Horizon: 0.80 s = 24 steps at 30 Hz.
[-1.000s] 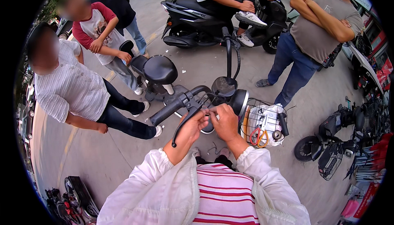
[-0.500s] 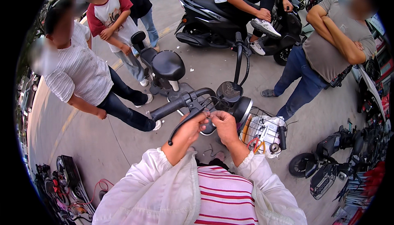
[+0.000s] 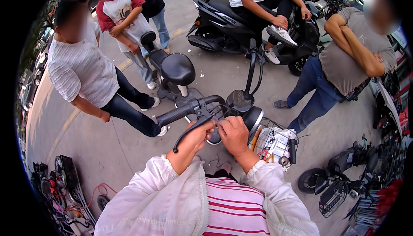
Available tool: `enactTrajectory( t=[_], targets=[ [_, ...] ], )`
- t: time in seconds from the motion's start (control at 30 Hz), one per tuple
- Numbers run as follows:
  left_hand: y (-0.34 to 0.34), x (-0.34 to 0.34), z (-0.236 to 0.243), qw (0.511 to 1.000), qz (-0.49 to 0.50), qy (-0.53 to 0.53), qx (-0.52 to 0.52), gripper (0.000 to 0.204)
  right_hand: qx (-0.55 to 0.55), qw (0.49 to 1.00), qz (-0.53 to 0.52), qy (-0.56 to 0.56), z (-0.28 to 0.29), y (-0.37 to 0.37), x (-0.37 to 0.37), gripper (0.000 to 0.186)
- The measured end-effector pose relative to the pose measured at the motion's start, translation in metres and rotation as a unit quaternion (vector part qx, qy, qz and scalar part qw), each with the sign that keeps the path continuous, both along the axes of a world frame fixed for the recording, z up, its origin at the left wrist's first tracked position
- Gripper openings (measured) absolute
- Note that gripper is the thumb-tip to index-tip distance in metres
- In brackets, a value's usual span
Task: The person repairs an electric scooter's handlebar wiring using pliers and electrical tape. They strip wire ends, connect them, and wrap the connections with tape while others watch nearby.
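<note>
Both hands work at the handlebar (image 3: 189,111): the left hand (image 3: 198,133) is closed around the brake lever (image 3: 189,133), the right hand (image 3: 234,135) pinches thin wires (image 3: 219,116); a hard pull could tear them

The handlebar (image 3: 185,112) runs from left toward the middle, with the brake lever (image 3: 189,133) just under it. The left hand (image 3: 198,136) and right hand (image 3: 233,135) meet side by side at its inner end. Right of the hands sits a wire basket (image 3: 275,143). Beyond them stands the saddle (image 3: 177,69). A scooter (image 3: 241,25) is parked farther off. A person (image 3: 84,70) stands left, another (image 3: 344,64) right.
</note>
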<state>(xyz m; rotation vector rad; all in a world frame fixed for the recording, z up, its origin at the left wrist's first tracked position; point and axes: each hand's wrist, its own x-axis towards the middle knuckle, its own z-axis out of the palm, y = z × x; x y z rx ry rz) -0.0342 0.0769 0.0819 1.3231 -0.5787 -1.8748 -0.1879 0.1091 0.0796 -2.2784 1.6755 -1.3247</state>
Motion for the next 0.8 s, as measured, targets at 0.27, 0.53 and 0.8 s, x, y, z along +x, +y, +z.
enactTrajectory(
  t=[0.27, 0.53, 0.8],
  targets=[
    [-0.003, -0.007, 0.002, 1.000, -0.004, 0.009, 0.000, 0.009, -0.089, 0.978, 0.156, 0.102, 0.010, -0.015, -0.025, 0.025],
    [-0.002, -0.008, 0.004, 1.000, -0.031, -0.002, 0.001, 0.008, -0.033, 0.993, 0.095, 0.063, 0.010, -0.001, -0.021, 0.027],
    [-0.002, 0.002, 0.002, 1.000, -0.024, -0.008, -0.010, 0.010, 0.093, 0.984, -0.023, -0.147, -0.006, 0.003, 0.015, 0.013]
  ],
)
